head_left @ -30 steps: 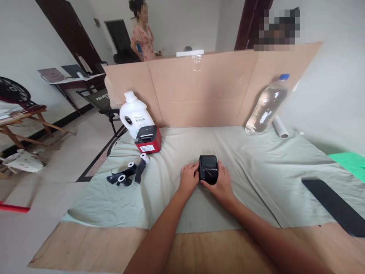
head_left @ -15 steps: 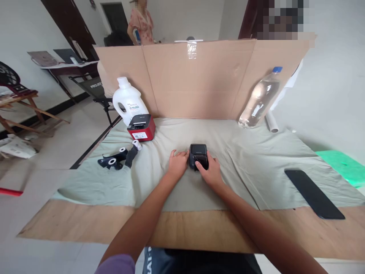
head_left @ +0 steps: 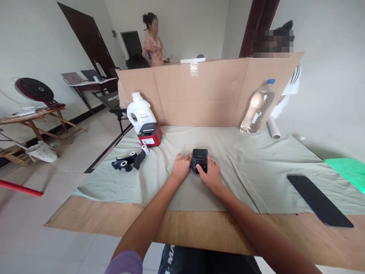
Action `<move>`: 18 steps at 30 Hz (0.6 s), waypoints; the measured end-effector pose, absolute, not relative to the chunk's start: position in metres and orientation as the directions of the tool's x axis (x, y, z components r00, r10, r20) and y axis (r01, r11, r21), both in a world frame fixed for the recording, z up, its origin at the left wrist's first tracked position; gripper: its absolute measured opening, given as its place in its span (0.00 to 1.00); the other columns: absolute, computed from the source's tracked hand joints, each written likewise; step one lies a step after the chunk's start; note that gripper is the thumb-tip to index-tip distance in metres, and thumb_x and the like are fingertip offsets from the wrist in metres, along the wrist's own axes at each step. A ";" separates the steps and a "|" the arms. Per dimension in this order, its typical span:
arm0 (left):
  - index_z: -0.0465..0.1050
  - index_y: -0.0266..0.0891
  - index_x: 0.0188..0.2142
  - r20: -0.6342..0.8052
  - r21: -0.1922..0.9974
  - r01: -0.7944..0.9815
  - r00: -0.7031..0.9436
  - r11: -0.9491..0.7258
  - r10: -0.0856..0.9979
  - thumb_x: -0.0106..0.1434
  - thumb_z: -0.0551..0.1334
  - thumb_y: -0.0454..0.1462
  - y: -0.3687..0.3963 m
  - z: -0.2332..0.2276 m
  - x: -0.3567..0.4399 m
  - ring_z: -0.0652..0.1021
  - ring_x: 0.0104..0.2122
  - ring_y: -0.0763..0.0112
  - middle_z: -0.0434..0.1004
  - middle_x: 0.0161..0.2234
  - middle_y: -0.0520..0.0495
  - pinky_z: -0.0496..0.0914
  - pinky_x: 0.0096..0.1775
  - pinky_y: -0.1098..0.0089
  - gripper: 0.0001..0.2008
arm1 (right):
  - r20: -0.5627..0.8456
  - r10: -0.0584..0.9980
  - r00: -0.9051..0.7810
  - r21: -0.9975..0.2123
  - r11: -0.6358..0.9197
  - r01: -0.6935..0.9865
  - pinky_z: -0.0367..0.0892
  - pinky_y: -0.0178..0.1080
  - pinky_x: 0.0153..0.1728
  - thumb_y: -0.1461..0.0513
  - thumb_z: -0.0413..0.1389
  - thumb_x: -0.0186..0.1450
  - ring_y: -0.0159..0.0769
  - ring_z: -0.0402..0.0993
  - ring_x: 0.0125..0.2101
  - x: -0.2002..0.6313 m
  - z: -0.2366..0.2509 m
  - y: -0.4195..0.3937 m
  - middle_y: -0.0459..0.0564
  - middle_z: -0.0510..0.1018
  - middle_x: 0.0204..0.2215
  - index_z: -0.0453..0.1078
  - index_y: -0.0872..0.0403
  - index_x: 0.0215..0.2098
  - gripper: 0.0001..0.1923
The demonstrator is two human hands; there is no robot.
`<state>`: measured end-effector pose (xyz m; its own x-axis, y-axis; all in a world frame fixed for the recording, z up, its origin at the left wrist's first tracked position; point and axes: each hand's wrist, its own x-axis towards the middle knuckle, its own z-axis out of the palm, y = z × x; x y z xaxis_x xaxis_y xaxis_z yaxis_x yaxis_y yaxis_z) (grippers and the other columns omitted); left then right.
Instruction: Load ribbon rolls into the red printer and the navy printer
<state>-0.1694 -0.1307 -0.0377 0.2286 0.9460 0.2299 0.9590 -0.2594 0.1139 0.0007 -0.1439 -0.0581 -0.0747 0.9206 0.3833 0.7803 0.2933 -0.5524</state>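
A small black device (head_left: 200,153), boxy like a portable receipt printer, lies on the grey-green cloth in front of me. My right hand (head_left: 211,173) grips its right side, with the thumb across its glossy front part. Against the left side rests my left hand (head_left: 182,167), its fingers stretched toward the device and its palm low on the cloth. Over to the left are a red and black receipt printer (head_left: 150,135) and several small paper rolls (head_left: 123,163) with dark outer layers. One paler roll (head_left: 145,149) lies closest to that printer.
A white jug (head_left: 140,112) stands behind the red printer. Cardboard (head_left: 199,95) walls off the back, with a clear bottle (head_left: 258,108) leaning on it. A black phone (head_left: 319,199) lies at the right, near green material (head_left: 346,169). Two people are beyond the cardboard.
My view has tilted up and shifted left, so everything sits lower and more of the room shows. Both hands keep their places at the black device.
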 end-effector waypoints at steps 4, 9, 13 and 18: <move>0.67 0.39 0.62 0.235 0.110 0.956 0.240 -0.271 0.942 0.66 0.52 0.28 -0.129 -0.038 -0.170 0.78 0.49 0.57 0.80 0.49 0.38 0.55 0.63 0.52 0.26 | 0.384 0.918 -0.095 -0.511 0.297 0.807 0.60 0.57 0.54 0.45 0.50 0.67 0.60 0.67 0.54 0.002 -0.056 -0.144 0.69 0.69 0.62 0.54 0.65 0.69 0.42; 0.67 0.35 0.62 0.229 0.119 0.953 0.248 -0.280 0.941 0.66 0.52 0.27 -0.129 -0.038 -0.170 0.78 0.49 0.55 0.80 0.50 0.36 0.55 0.63 0.52 0.26 | 0.382 0.917 -0.110 -0.523 0.313 0.793 0.62 0.58 0.54 0.45 0.51 0.66 0.60 0.67 0.54 0.004 -0.056 -0.142 0.69 0.70 0.61 0.55 0.66 0.68 0.43; 0.67 0.36 0.62 0.237 0.137 0.957 0.219 -0.256 0.947 0.67 0.52 0.28 -0.130 -0.038 -0.167 0.78 0.50 0.56 0.79 0.50 0.36 0.55 0.63 0.53 0.25 | 0.412 0.906 -0.101 -0.567 0.342 0.749 0.64 0.58 0.54 0.43 0.51 0.65 0.59 0.68 0.54 0.006 -0.057 -0.140 0.70 0.71 0.59 0.57 0.65 0.68 0.43; 0.66 0.34 0.63 0.231 0.142 0.962 0.195 -0.232 0.953 0.69 0.50 0.29 -0.129 -0.040 -0.164 0.78 0.50 0.56 0.79 0.50 0.36 0.55 0.62 0.53 0.24 | 0.420 0.901 -0.108 -0.604 0.367 0.707 0.64 0.57 0.54 0.44 0.50 0.66 0.56 0.70 0.52 0.008 -0.057 -0.137 0.67 0.74 0.57 0.58 0.62 0.68 0.41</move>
